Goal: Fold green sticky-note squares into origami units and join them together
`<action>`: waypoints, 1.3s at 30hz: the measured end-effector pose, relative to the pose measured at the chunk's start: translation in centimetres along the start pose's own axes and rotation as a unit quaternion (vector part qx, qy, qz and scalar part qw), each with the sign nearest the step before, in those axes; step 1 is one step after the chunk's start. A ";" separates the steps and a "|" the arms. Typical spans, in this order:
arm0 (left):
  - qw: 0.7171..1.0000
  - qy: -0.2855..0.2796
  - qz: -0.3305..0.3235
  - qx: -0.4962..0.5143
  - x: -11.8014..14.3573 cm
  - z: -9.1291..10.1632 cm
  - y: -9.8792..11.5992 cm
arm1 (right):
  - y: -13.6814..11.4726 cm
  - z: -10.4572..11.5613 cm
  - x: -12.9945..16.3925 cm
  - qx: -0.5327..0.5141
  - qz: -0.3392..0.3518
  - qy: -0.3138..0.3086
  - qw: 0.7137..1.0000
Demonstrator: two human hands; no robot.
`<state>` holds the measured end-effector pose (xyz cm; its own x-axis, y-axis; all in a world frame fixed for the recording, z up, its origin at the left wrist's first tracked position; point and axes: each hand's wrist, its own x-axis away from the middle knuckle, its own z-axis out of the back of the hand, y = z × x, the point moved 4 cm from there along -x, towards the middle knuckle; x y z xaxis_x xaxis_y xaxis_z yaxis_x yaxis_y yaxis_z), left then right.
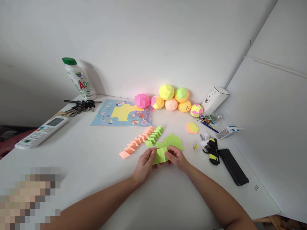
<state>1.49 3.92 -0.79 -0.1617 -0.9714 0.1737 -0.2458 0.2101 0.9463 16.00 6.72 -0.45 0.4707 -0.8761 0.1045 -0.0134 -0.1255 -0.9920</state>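
Left hand (144,163) and right hand (177,157) pinch green folded paper (160,155) between fingertips above white table (96,159); orange and green folded pieces (141,140) lined just behind.

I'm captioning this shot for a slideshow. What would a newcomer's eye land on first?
Probably the row of bright paper balls against the back wall. Next, the left hand and right hand pinching a green folded paper at the table's middle, beside rows of folded orange and green pieces.

Red and green letters "AD" on the white bottle (80,80), "110" on the table edge (256,187)
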 end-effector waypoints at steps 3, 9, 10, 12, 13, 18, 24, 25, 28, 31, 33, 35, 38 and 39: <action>1.000 0.011 -0.003 0.025 0.0 0.0 0.1 | 0.2 -0.1 -0.1 0.003 0.005 -0.005 1.000; 0.999 -0.003 0.000 0.036 0.0 -0.1 0.0 | 0.8 0.4 -0.4 -0.003 0.010 0.021 1.000; 1.000 -0.005 -0.003 0.026 0.0 -0.1 0.0 | 0.8 0.4 -0.4 -0.005 0.011 0.025 1.000; 1.000 -0.007 -0.011 0.008 0.1 -0.1 -0.1 | 0.7 0.5 -0.4 -0.006 0.010 0.031 0.999; 1.000 -0.007 -0.018 0.004 0.1 -0.1 -0.2 | 0.6 0.5 -0.3 -0.006 0.008 0.032 0.999; 0.997 -0.016 -0.068 -0.025 0.3 -0.2 -0.3 | 0.7 0.4 -0.2 -0.001 -0.009 0.031 0.999; 0.979 -0.029 -0.118 -0.166 0.4 -0.3 0.2 | 0.6 0.2 -0.1 0.011 -0.002 0.012 1.000; 0.974 -0.019 -0.136 -0.178 0.3 -0.2 0.3 | 0.5 0.1 -0.1 0.013 -0.002 0.010 1.000; 0.966 -0.001 -0.180 -0.184 0.3 0.0 0.5 | 0.3 0.1 -0.2 0.013 -0.003 0.009 1.000; 0.962 -0.003 -0.205 -0.178 0.3 0.1 0.4 | 0.4 0.3 -0.3 0.008 -0.001 0.018 1.000; 0.963 -0.003 -0.207 -0.174 0.2 0.2 0.3 | 0.5 0.4 -0.3 0.004 0.001 0.026 1.000; 0.965 0.003 -0.206 -0.164 0.2 0.3 0.3 | 0.6 0.5 -0.3 -0.002 0.001 0.035 0.999; 0.965 -0.008 -0.207 -0.162 0.1 0.2 0.5 | 0.8 0.5 -0.3 -0.002 -0.003 0.045 0.999; 0.964 -0.020 -0.205 -0.169 0.2 0.0 0.6 | 0.8 0.5 -0.3 0.001 -0.007 0.044 0.999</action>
<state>1.30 3.89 -0.22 -0.1551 -0.9587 -0.2383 0.0280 -0.2454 0.9690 16.27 7.09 -1.33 0.3906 -0.9123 0.1233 -0.0061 -0.1365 -0.9906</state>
